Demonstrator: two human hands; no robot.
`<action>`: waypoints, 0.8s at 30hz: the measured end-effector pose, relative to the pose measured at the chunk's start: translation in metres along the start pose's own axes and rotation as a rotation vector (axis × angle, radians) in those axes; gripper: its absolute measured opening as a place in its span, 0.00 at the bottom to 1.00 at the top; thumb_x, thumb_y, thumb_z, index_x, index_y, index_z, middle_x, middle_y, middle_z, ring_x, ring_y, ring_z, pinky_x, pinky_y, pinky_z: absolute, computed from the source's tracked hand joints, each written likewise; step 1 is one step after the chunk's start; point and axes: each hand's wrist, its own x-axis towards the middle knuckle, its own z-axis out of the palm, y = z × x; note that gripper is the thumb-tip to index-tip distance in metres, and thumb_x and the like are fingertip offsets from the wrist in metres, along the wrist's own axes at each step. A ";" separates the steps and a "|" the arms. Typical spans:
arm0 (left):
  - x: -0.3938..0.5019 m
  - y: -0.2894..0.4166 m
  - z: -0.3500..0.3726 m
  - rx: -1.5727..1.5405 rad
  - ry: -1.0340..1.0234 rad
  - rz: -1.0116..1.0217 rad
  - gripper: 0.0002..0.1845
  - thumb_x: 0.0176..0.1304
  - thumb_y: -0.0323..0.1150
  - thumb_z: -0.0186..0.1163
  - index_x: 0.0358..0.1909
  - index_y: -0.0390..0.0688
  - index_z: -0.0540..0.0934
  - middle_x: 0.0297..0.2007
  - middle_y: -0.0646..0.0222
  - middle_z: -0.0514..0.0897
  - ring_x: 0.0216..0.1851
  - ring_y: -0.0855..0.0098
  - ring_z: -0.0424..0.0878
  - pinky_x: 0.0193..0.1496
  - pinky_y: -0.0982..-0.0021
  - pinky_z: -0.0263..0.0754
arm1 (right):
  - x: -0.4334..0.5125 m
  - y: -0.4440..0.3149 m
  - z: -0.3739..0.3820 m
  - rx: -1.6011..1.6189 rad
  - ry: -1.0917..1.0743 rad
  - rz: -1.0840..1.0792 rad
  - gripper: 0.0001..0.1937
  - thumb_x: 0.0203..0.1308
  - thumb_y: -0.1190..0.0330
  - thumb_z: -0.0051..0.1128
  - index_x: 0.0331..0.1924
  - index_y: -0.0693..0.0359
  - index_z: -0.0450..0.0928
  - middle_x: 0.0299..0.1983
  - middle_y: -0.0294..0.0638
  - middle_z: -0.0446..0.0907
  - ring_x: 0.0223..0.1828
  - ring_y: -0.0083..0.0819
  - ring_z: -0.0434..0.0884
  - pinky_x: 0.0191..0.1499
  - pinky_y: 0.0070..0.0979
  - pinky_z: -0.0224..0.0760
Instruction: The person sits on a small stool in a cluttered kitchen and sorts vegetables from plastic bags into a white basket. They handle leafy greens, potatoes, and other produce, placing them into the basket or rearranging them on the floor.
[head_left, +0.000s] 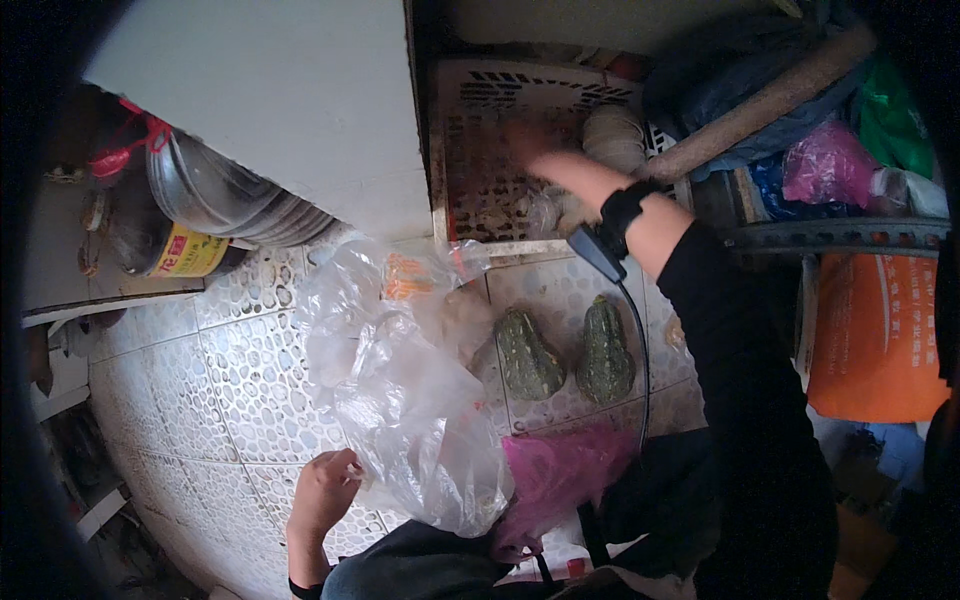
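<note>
Low at the left, my left hand (324, 489) pinches the edge of a clear plastic bag (420, 405) that lies crumpled across the floor. My right hand (531, 142) reaches into a dirty plastic crate (517, 71) with slotted walls; it is motion-blurred, so its fingers and any held thing cannot be made out. Just right of it in the crate is a stack of pale bowls (613, 139). Two green mottled squashes, a left one (528, 356) and a right one (606, 354), lie side by side on the floor. A pink plastic bag (562, 465) lies before my legs.
At the left are a bottle with a yellow label (187, 251) and stacked metal basins (225, 191) under a white panel (285, 97). A thick rod (765, 101) slants over bags at the right, above an orange bag bearing writing (870, 337). Patterned tiles (262, 375) cover the floor.
</note>
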 end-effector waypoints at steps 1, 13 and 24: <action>0.000 -0.001 0.001 0.013 -0.002 -0.021 0.08 0.42 0.23 0.59 0.27 0.39 0.73 0.22 0.60 0.77 0.28 0.57 0.77 0.31 0.62 0.71 | 0.001 0.001 -0.008 0.039 0.023 -0.003 0.21 0.61 0.54 0.45 0.53 0.57 0.74 0.47 0.51 0.77 0.47 0.45 0.76 0.50 0.42 0.68; 0.001 -0.005 0.012 0.011 0.041 -0.012 0.07 0.40 0.22 0.57 0.25 0.38 0.72 0.22 0.58 0.76 0.27 0.54 0.76 0.30 0.61 0.70 | 0.002 0.006 0.027 0.026 0.089 -0.170 0.26 0.60 0.50 0.44 0.57 0.56 0.68 0.54 0.51 0.70 0.56 0.46 0.68 0.55 0.41 0.63; -0.005 -0.010 0.010 -0.006 0.107 -0.015 0.07 0.40 0.22 0.57 0.25 0.39 0.72 0.20 0.58 0.74 0.25 0.55 0.74 0.28 0.62 0.68 | -0.143 -0.075 -0.046 0.216 -0.199 -0.343 0.06 0.56 0.73 0.45 0.37 0.65 0.69 0.28 0.56 0.76 0.34 0.53 0.78 0.35 0.44 0.71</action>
